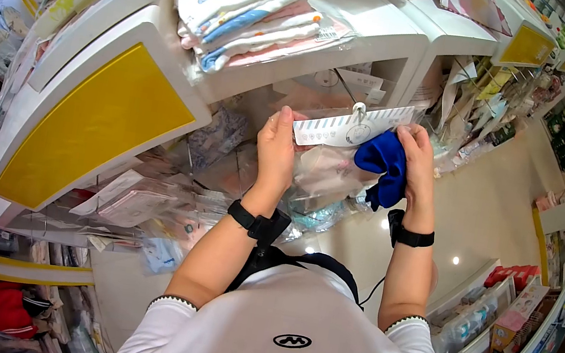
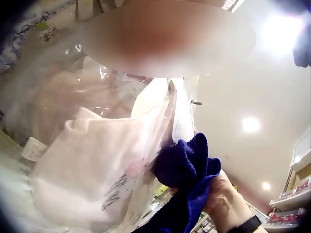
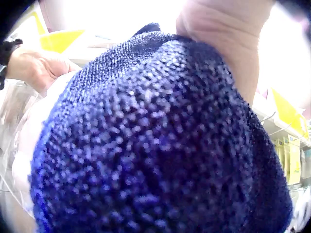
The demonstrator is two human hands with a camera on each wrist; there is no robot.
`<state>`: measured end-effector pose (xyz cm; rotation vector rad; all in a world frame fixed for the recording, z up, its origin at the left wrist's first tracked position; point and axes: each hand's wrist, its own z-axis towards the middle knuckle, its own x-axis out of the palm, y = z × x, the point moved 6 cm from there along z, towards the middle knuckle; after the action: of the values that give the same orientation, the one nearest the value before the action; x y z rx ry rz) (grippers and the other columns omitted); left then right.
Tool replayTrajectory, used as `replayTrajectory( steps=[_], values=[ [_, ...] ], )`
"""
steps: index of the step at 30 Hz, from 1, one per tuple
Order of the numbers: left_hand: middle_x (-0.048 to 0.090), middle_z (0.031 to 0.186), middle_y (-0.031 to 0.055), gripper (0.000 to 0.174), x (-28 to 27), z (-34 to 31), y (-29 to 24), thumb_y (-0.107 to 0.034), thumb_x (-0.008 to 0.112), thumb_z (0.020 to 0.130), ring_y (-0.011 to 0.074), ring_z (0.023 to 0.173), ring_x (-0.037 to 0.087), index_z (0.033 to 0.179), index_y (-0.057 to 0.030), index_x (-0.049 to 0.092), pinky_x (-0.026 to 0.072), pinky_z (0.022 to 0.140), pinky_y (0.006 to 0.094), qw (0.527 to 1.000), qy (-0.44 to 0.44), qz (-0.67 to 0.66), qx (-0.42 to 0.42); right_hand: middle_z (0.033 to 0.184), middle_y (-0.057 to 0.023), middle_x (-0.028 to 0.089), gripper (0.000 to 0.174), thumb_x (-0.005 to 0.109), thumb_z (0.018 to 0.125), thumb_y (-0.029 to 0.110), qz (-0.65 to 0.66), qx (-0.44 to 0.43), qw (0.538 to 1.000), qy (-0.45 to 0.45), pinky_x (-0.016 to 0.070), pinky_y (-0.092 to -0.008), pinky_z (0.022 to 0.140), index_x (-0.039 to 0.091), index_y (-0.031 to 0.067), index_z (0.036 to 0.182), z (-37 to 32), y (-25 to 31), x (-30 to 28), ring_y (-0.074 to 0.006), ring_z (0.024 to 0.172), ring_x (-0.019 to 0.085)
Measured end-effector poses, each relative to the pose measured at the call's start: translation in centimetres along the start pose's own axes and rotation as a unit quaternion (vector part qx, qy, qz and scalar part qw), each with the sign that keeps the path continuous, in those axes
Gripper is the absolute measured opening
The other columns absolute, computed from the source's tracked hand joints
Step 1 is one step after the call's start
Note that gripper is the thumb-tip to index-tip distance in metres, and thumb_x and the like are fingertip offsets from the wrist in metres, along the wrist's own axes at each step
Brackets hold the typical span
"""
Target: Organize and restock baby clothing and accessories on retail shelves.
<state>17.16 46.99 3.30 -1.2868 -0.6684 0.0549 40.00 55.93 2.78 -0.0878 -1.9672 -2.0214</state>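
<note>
A clear bag with a pale pink cloth item (image 2: 97,165) inside hangs on a display hook in front of me. Its white header card (image 1: 334,129) has a striped edge and a round picture. My left hand (image 1: 276,150) pinches the card's left end between thumb and fingers. At the other end, my right hand (image 1: 419,161) grips a bunched dark blue cloth (image 1: 389,165), with the thumb at the card's top corner. The blue cloth hangs down over the bag's right side; in the right wrist view, its textured weave (image 3: 155,136) fills most of the picture and hides the fingers.
Folded printed cloths (image 1: 250,9) are stacked on the white shelf top above the bag. A yellow-panelled shelf end (image 1: 97,132) stands at the left. More bagged goods (image 1: 138,198) hang below it, and boxed goods (image 1: 519,317) stand at the lower right.
</note>
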Motion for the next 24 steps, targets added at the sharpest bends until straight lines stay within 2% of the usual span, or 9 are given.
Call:
replayTrajectory(
  steps=[6,10,13,17,18,21,22,24],
  values=[
    [0.061,0.078,0.0052,0.034,0.1,1.3,0.5,-0.032,0.045,0.095,0.0105,0.068,0.059,0.087,-0.0016,0.058,0.0514,0.059,0.0252,1.000,0.010,-0.015,0.006,0.085,-0.0025,0.060,0.022,0.059,0.087,0.016,0.017,-0.007,1.000,0.002,0.0442,-0.0195,0.065,0.053,0.0012,0.102,1.5,-1.1,-0.2,-0.0071,0.073,0.055],
    [0.060,0.080,0.0054,0.034,-1.6,4.1,0.1,-0.030,0.045,0.095,0.0108,0.068,0.057,0.094,0.0010,0.059,0.0491,0.058,0.0244,0.997,-0.046,0.051,0.042,0.085,-0.0023,0.059,0.022,0.058,0.087,0.018,0.024,-0.024,0.999,-0.006,0.0440,-0.0202,0.068,0.054,0.0008,0.101,2.7,-1.0,1.6,-0.0077,0.075,0.055],
    [0.060,0.079,0.0049,0.031,-1.5,5.0,-1.0,-0.030,0.048,0.094,0.0123,0.073,0.059,0.089,-0.0014,0.058,0.0514,0.067,0.0285,0.997,-0.041,0.030,0.052,0.085,-0.0019,0.059,0.022,0.058,0.087,0.019,0.044,-0.030,0.998,-0.028,0.0437,-0.0207,0.069,0.054,0.0011,0.099,3.9,-2.2,2.4,-0.0078,0.077,0.055],
    [0.061,0.079,0.0059,0.033,-3.5,7.2,-1.0,-0.032,0.055,0.090,0.0139,0.072,0.058,0.088,0.0008,0.059,0.0454,0.064,0.0299,0.976,-0.058,0.203,0.050,0.085,-0.0016,0.059,0.021,0.058,0.088,0.020,0.074,-0.026,0.996,-0.034,0.0438,-0.0214,0.070,0.055,0.0019,0.097,5.3,-3.3,3.1,-0.0082,0.077,0.054],
    [0.062,0.080,0.0071,0.033,-3.6,7.2,-1.6,-0.031,0.057,0.088,0.0136,0.070,0.055,0.090,0.0018,0.059,0.0428,0.063,0.0303,0.972,-0.070,0.197,0.110,0.085,-0.0014,0.059,0.019,0.058,0.088,0.020,0.083,-0.026,0.996,-0.025,0.0443,-0.0221,0.070,0.055,0.0024,0.096,5.4,-3.1,3.6,-0.0084,0.077,0.055],
    [0.063,0.082,0.0081,0.032,-4.0,6.1,-2.8,-0.031,0.057,0.087,0.0155,0.071,0.055,0.092,0.0009,0.060,0.0432,0.065,0.0305,0.924,-0.069,0.335,0.169,0.086,-0.0016,0.059,0.019,0.058,0.088,0.020,0.085,-0.018,0.996,-0.010,0.0448,-0.0226,0.071,0.056,0.0026,0.096,6.5,-4.1,3.3,-0.0084,0.077,0.055],
    [0.063,0.086,0.0114,0.035,-4.5,6.1,-1.8,-0.033,0.056,0.087,0.0201,0.076,0.058,0.096,0.0007,0.059,0.0448,0.068,0.0330,0.940,-0.037,0.287,0.180,0.087,-0.0019,0.060,0.019,0.058,0.087,0.019,0.072,-0.024,0.997,-0.009,0.0449,-0.0225,0.071,0.057,0.0029,0.098,6.3,-4.0,2.9,-0.0086,0.078,0.055],
    [0.063,0.087,0.0124,0.037,-5.5,4.6,0.7,-0.035,0.055,0.086,0.0235,0.079,0.059,0.097,-0.0008,0.060,0.0458,0.072,0.0344,0.953,0.034,0.288,0.083,0.087,-0.0017,0.060,0.018,0.059,0.086,0.019,0.027,-0.029,0.999,0.004,0.0453,-0.0241,0.073,0.060,0.0045,0.096,6.5,-4.3,1.7,-0.0104,0.080,0.056]
  ],
)
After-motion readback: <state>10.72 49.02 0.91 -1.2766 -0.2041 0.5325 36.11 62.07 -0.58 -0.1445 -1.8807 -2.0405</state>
